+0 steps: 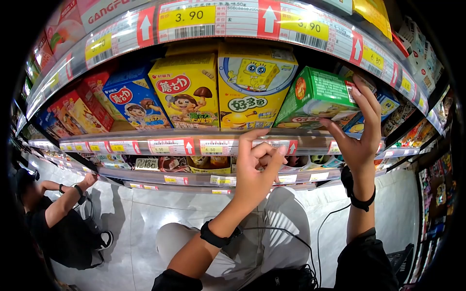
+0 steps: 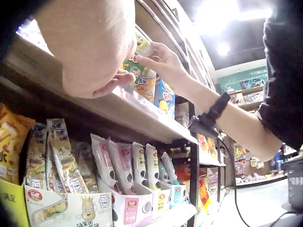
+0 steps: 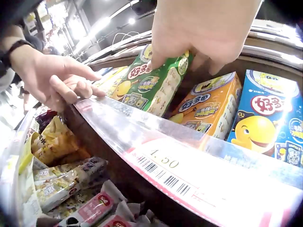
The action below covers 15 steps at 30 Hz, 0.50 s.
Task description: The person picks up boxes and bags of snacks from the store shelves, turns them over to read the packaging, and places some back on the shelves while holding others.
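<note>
My right hand [image 1: 360, 138] grips a green snack box [image 1: 318, 94], thumb on the lower side and fingers over the top edge. The box leans on the shelf between a yellow SpongeBob box [image 1: 255, 89] and an orange box [image 3: 208, 104], which shows in the right wrist view. Close to the shelf's front lip [image 1: 310, 136] is my left hand [image 1: 257, 167], with loosely bent fingers and nothing held. In the left wrist view, the left hand [image 2: 102, 56] partly covers the green box [image 2: 133, 68].
Yellow mushroom-snack boxes [image 1: 187, 92] and a blue box [image 1: 136, 99] stand further left. The upper shelf's price rail [image 1: 233, 22] runs above the boxes. Bagged snacks [image 2: 120, 165] fill the shelf below. A person in black [image 1: 63, 218] crouches at left. A cable [image 1: 318, 237] hangs near my legs.
</note>
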Available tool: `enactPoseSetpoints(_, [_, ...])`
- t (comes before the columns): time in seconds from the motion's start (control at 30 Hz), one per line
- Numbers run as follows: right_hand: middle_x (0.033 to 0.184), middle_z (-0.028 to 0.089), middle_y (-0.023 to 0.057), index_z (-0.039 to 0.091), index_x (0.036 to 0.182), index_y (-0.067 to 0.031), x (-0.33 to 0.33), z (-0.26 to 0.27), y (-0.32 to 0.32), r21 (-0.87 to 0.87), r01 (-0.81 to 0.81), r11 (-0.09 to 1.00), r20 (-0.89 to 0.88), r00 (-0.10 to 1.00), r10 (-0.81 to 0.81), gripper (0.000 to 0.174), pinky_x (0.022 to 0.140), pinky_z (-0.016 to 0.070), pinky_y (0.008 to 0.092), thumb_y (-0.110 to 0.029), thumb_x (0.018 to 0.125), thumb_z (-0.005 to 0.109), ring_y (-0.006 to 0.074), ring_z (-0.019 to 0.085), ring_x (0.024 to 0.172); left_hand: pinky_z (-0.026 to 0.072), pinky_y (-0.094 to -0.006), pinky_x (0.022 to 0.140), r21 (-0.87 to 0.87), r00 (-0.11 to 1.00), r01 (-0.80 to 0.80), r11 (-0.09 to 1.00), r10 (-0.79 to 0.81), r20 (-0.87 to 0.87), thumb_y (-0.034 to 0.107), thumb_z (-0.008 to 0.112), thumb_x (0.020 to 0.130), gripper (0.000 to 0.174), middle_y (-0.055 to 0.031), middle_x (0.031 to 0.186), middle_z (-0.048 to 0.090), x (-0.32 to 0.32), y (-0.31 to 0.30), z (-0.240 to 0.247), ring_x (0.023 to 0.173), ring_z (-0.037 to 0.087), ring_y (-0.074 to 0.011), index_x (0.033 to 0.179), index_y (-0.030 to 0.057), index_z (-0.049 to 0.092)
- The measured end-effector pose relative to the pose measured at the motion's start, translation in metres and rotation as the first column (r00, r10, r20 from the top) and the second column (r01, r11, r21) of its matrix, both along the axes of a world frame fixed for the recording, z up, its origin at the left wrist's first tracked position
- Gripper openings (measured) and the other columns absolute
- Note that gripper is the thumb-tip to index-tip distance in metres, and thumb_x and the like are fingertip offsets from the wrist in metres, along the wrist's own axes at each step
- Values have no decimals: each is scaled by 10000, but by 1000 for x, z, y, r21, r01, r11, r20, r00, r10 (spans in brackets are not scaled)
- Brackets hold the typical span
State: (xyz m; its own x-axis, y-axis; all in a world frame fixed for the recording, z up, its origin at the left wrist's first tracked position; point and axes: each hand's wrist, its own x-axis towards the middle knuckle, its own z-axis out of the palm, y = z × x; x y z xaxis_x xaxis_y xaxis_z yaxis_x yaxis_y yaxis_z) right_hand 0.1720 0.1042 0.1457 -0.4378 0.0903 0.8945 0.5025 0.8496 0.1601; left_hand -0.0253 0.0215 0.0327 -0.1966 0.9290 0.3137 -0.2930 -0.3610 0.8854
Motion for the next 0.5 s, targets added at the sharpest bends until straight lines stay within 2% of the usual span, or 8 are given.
enactPoseSetpoints(0.03, [1468, 592, 192, 568, 1442, -53, -2, 0, -1, -60, 13, 998, -21, 1000, -14, 819, 1113, 487, 463, -65, 715, 945, 370, 584, 1339, 441, -227, 480, 0, 1000, 2, 1000, -2, 20, 126, 661, 1047, 455, -115, 815, 721, 0, 1, -1, 518, 576, -90, 1375, 24, 363])
enactPoseSetpoints(0.17, [1450, 614, 159, 566, 1460, -58, -5, 14, -3, -8, 144, 989, 75, 987, -143, 811, 1144, 409, 483, -99, 736, 929, 402, 513, 1379, 427, -234, 453, 10, 998, 24, 1000, -25, 57, 133, 651, 1057, 416, -123, 772, 719, -3, 7, -7, 511, 580, -98, 1355, 37, 377])
enactPoseSetpoints(0.23, [1435, 625, 144, 566, 1475, -68, -7, 14, -1, -38, 213, 976, 76, 975, -209, 798, 1173, 321, 516, -180, 763, 908, 422, 445, 1402, 414, -234, 431, 20, 998, 3, 1000, -4, 60, 140, 641, 1065, 385, -128, 752, 715, -1, 8, -7, 503, 582, -104, 1337, 49, 384])
enactPoseSetpoints(0.27, [1435, 625, 144, 566, 1475, -68, -8, 16, -3, -33, 213, 977, 76, 975, -210, 798, 1173, 321, 516, -180, 763, 908, 422, 445, 1402, 414, -234, 431, 24, 998, 4, 1000, -5, 60, 140, 641, 1065, 385, -128, 752, 715, -1, 8, -6, 503, 582, -104, 1337, 49, 384])
enactPoseSetpoints(0.33, [1513, 583, 133, 528, 1499, -25, -8, 19, -7, -38, 373, 927, 170, 917, -361, 828, 1208, 297, 515, -155, 772, 902, 411, 408, 1440, 412, -230, 428, 4, 999, 4, 1000, -4, 53, 143, 632, 1070, 369, -133, 752, 713, -2, 7, -6, 490, 577, -107, 1328, 52, 384])
enactPoseSetpoints(0.4, [1489, 595, 148, 549, 1482, -28, -11, 19, -2, -27, 358, 934, 156, 924, -349, 798, 1204, 274, 523, -203, 784, 893, 415, 429, 1398, 412, -230, 428, 4, 999, 1, 1000, -1, 47, 144, 629, 1072, 366, -134, 750, 713, -3, 7, -6, 486, 574, -107, 1327, 51, 383])
enactPoseSetpoints(0.47, [1377, 648, 152, 572, 1477, -79, -14, 22, 0, 4, 360, 933, 144, 923, -357, 768, 1175, 259, 568, -313, 810, 873, 418, 465, 1345, 412, -231, 428, 3, 999, -1, 1000, 1, 43, 144, 626, 1074, 363, -135, 749, 712, -1, 8, -7, 481, 571, -106, 1325, 49, 382])
enactPoseSetpoints(0.5, [1377, 648, 152, 572, 1477, -79, -13, 24, 0, 7, 358, 934, 145, 923, -355, 768, 1175, 259, 568, -313, 810, 873, 418, 465, 1345, 412, -232, 428, 7, 999, 2, 1000, -3, 43, 146, 623, 1075, 360, -137, 747, 712, -1, 9, -8, 477, 567, -107, 1323, 49, 381])
